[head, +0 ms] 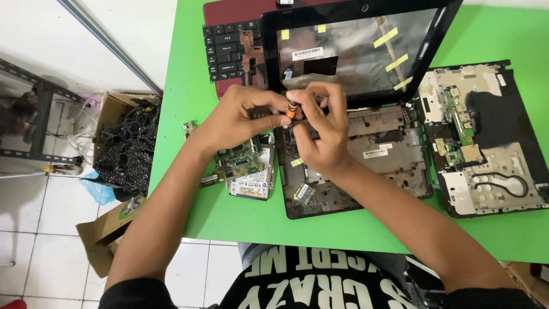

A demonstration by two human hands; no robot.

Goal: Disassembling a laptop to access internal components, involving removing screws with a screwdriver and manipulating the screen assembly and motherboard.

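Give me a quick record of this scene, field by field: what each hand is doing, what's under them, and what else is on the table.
surface: green table
left hand: left hand pinching the orange-and-black screwdriver
right hand: right hand also gripping the screwdriver, over the opened laptop base
screen: black lid frame tilted up, yellow tape strips on it
left of base: green circuit board with a silver drive
far left: keyboard
right: second dismantled chassis
floor: cardboard box of cables
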